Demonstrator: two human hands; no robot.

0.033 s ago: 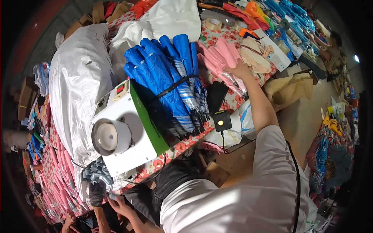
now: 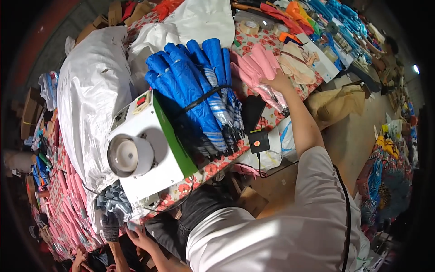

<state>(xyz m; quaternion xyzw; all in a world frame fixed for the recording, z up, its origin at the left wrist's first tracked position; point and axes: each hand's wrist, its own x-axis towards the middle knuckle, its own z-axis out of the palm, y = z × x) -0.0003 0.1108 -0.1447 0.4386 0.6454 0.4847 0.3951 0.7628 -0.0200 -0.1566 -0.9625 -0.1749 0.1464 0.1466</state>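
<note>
My right hand (image 2: 277, 82) reaches out over a bundle of pink folded umbrellas (image 2: 256, 68), thumb and fingers curved round it near the metal ribs. At the lower left my left hand (image 2: 139, 236) is closed by the table edge, its fingertips at a small greyish piece (image 2: 132, 225) I cannot make out. Beside it, another person's dark-gloved hand (image 2: 110, 227) touches a heap of shiny grey pieces (image 2: 115, 201). Between my hands lie blue folded umbrellas (image 2: 181, 86) bound with a black strap, next to a white and green machine (image 2: 158, 174) with a round cup on its front.
A big white sack (image 2: 93, 95) lies behind the machine on the flowered tablecloth (image 2: 210, 170). By the table's near edge is a small black box (image 2: 258, 141) with a lit button and cable. Pink umbrellas (image 2: 72, 204) cover the left. Tape rolls (image 2: 249, 27) stand at the back.
The lit button on the small black box has turned from yellow to orange-red. The gloved hand and my left hand have shifted very slightly; my right hand stays on the pink umbrellas.
</note>
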